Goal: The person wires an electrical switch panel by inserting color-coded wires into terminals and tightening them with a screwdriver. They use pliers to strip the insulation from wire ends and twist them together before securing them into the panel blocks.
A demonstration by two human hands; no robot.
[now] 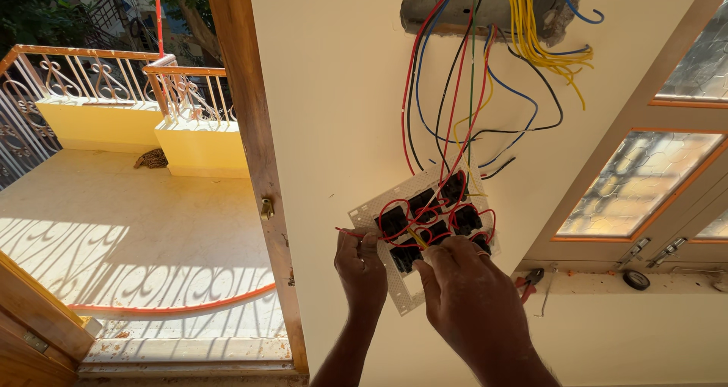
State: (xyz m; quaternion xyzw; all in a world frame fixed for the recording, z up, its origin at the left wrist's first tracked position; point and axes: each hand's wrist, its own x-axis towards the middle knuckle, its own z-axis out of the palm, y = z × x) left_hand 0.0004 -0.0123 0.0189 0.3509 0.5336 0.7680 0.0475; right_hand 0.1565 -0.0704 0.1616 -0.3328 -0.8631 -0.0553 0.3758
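Observation:
A white switch plate (pixel 379 212) hangs against the cream wall, back side facing me, with several black switch modules (pixel 393 221) looped by red wires. My left hand (pixel 362 269) pinches a short red wire (pixel 347 231) at the plate's left edge. My right hand (pixel 462 296) grips the plate's lower right part, fingers over the modules. Red, blue, black, green and yellow wires (pixel 455 106) run from the plate up into a rough wall opening (pixel 493 4).
A wooden door frame (pixel 254 152) stands left of the wall, opening onto a sunlit balcony with an orange hose (pixel 174 307) and railing (pixel 98 76). To the right, a window (pixel 644 182) with a sill holding pliers (pixel 529 281) and a tape roll (pixel 635 279).

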